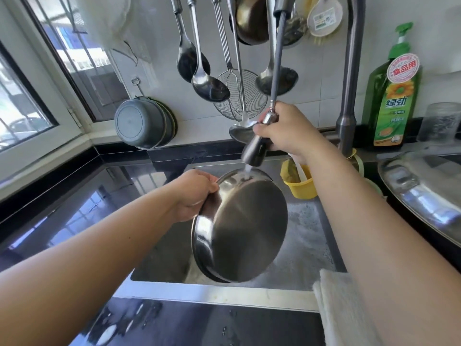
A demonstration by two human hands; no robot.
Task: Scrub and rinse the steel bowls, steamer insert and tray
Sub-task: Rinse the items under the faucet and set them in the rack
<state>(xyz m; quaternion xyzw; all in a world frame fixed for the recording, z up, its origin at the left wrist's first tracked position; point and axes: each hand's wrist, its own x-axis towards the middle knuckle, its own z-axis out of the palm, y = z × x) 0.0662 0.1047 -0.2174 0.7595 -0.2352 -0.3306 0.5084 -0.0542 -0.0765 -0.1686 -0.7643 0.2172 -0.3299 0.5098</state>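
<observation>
Folded cloth (pixel 341 308) lies on the counter's (pixel 174 320) near edge at right; over the sink (pixel 311 245) the steel bowl (pixel 242 228) is tilted with its underside to camera, left hand (pixel 194 196) pinching its rim at upper left, fingers hidden behind. Bowl looks light, stiff and wet, probably slippery, so the rim is the safest hold. Farther back, right hand (pixel 284 131) wraps the pull-out sprayer head (pixel 257 148), wrist cocked down, water hitting the bowl's top edge; hands apart, soap bottle (pixel 391 103) on the counter's far right.

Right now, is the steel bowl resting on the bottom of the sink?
No, the left hand holds the steel bowl by its rim, tilted above the sink.
</observation>
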